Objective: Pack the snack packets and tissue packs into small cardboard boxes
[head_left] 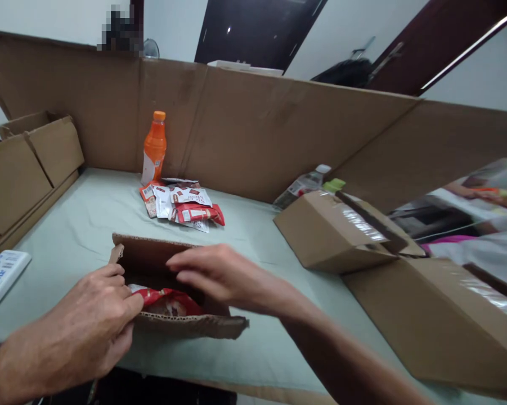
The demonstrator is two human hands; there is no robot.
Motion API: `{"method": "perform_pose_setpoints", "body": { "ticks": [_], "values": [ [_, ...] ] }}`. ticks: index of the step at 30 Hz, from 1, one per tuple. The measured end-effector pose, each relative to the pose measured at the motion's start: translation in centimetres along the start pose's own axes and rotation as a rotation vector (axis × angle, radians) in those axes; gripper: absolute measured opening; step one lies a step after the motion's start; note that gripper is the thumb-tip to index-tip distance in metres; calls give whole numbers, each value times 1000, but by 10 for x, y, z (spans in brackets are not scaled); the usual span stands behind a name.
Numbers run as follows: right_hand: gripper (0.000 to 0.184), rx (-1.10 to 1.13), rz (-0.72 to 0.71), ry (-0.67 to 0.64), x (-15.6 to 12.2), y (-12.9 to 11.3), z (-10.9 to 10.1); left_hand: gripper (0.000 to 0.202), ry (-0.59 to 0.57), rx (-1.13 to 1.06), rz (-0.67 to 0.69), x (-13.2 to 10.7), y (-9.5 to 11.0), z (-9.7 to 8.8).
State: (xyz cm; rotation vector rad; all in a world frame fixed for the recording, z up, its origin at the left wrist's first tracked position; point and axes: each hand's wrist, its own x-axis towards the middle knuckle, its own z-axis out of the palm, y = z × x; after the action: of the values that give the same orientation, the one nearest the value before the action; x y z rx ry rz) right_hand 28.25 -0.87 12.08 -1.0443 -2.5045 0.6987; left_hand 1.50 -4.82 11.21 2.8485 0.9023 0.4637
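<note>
In front of me on the pale green cloth stands a small cardboard box [181,323] with its top flaps up. Inside it lies a red snack packet [175,302]. My left hand [95,312] is closed on the box's left edge, its thumb beside the packet. Over the box's opening is my right hand [213,275], fingers stretched out to the left and nothing visible in them. The right hand's far fingers are partly hidden. Beyond the box is a pile of snack packets [183,202], white, red and orange.
An orange drink bottle [155,149] stands upright behind the pile. Cardboard boxes [333,228] sit at the right, with a clear plastic bottle [301,185] behind them. At the left are another box [14,180] and a white labelled object [4,278]. A cardboard wall [270,129] borders the back.
</note>
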Motion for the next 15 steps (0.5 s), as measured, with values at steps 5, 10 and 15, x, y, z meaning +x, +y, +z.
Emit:
{"method": "perform_pose_setpoints", "body": {
  "ticks": [5,10,15],
  "values": [
    [25,-259,357,406,27,87,-34,19,32,-125,-56,-8,-2,10],
    [30,-373,535,334,95,173,-9,23,10,-210,-105,-14,0,17],
    [13,-305,623,379,118,201,1,19,0,-175,-95,-8,6,10]
  ]
}}
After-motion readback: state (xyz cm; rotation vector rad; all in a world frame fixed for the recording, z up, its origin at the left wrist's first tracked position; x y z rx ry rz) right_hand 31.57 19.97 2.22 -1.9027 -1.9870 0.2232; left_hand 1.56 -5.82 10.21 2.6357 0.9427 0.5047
